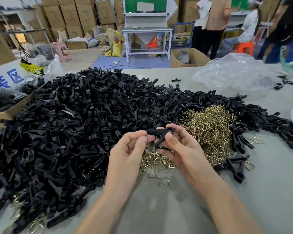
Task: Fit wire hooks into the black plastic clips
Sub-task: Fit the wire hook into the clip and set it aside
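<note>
Holding black clip [157, 132] in curled right hand [181, 149] grip over hook pile [208, 127] on table [159, 208]. Pointing ring end toward 2 o'clock, long axis 8-to-2. Pinching mostly hidden wire hook [146, 136] in left hand [130, 149] grip at clip's 9 o'clock.

The scene is lit evenly and brightly from overhead — soft shadows are cast on the table [159, 208]. Edges are bent by wide-angle distortion — corners are slightly blurred.

Wire hook [147, 136], mostly hidden by left fingers [141, 141] and clip [161, 134].
</note>
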